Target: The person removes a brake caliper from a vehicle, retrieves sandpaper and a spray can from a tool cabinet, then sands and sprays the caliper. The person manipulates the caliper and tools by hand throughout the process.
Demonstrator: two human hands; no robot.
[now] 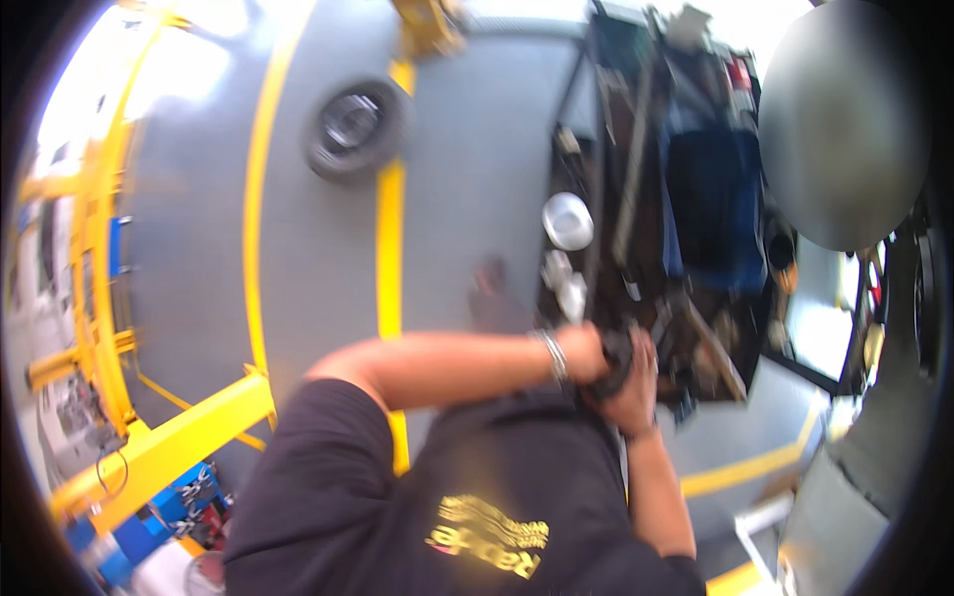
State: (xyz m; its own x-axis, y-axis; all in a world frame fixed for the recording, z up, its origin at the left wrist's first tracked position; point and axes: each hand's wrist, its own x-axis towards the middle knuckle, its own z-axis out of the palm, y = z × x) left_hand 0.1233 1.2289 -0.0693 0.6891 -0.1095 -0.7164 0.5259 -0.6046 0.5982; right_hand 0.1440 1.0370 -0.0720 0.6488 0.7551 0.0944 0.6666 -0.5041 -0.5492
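Observation:
In front of my body, close to the edge of a dark, cluttered workbench (pixel 646 189), my two hands meet around a black object (pixel 618 360). Motion blur hides its kind. My left hand (pixel 581 353), with a silvery band at the wrist, is closed against its left side. Fingers of my right hand (pixel 636 387) wrap its right side. Just beyond my left hand lie crumpled white pieces (pixel 564 283), perhaps paper or cloth, and a round white container (pixel 567 221).
A wheel with a tyre (pixel 356 129) lies on the grey floor, which has yellow lines. A dark blue bin (pixel 711 204) sits on the bench. Yellow steel framing (pixel 169 457) stands at left; a large grey rounded shape (pixel 845 129) takes up the upper right.

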